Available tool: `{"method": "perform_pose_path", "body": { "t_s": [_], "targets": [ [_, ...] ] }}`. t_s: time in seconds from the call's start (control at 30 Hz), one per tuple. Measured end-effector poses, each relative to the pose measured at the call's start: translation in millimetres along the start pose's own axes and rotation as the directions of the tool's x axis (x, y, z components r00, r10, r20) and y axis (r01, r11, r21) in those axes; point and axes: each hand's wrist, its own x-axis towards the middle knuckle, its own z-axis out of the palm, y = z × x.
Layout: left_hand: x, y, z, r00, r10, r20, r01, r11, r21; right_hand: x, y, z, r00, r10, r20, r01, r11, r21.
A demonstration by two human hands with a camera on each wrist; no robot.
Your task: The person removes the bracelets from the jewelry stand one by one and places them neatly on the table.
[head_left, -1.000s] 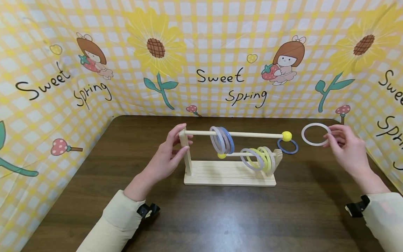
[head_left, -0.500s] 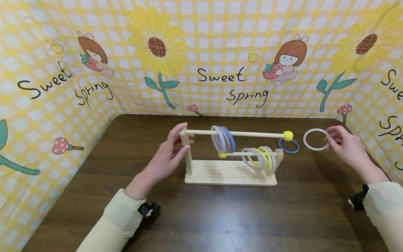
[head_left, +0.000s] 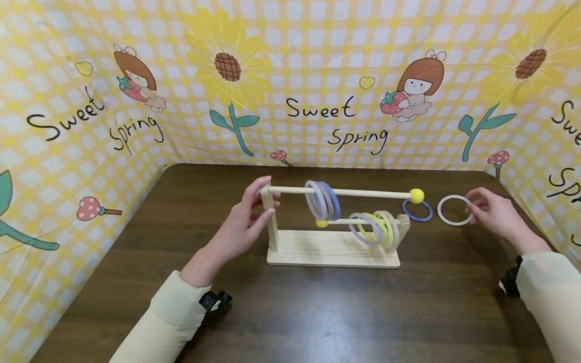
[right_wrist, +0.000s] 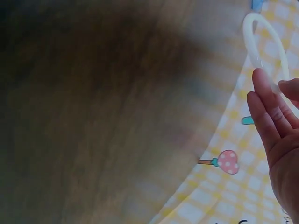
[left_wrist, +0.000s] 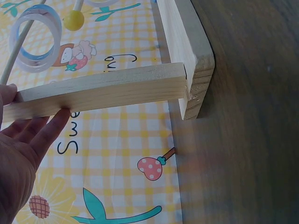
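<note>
My left hand [head_left: 231, 227] grips the top of the left upright post [head_left: 273, 229] of a wooden ring stand [head_left: 333, 258], fingers behind and thumb in front. In the left wrist view its fingers wrap the post [left_wrist: 121, 88]. Off the stand's right side, my right hand [head_left: 497, 214] pinches a whitish ring [head_left: 439, 210] by its right edge between thumb and fingers. The right wrist view shows that ring [right_wrist: 251, 44] rising from the fingertips. On the upper rod [head_left: 372, 194], tipped with a yellow ball [head_left: 416, 196], hang pale rings and a blue ring [head_left: 336, 204].
Yellow and pale rings [head_left: 389, 229] hang on the lower rod near the right upright [head_left: 403, 227]. Beneath the upper rod's ball, a loose blue ring [head_left: 419, 220] lies on the dark table [head_left: 317, 312]. A yellow checked cloth [head_left: 308, 60] walls the back and sides.
My right hand has lowered with the whitish ring, bringing it beside the loose blue ring. The left hand keeps its grip on the post, and the stand stays put.
</note>
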Motion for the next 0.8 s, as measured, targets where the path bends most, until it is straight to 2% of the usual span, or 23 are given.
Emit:
{"method": "perform_pose_path", "body": {
  "t_s": [0.27, 0.5, 0.8],
  "targets": [
    [-0.4, 1.2, -0.6, 1.0, -0.01, 0.007, 0.01, 1.0, 0.001, 10.6, 12, 7, 0.996, 0.061, 0.063, -0.061, 0.998, 0.01],
    [-0.2, 0.6, 0.0, 1.0, -0.007, 0.004, 0.007, 1.0, -0.004, 18.6, 20, 10, 0.981, 0.124, 0.151, -0.129, 0.991, 0.023],
    [0.1, 1.2, -0.8, 1.0, -0.005, 0.008, 0.005, 1.0, 0.011, 27.0, 20, 11, 0.971, 0.121, 0.204, -0.121, 0.993, -0.013]
  ]
}}
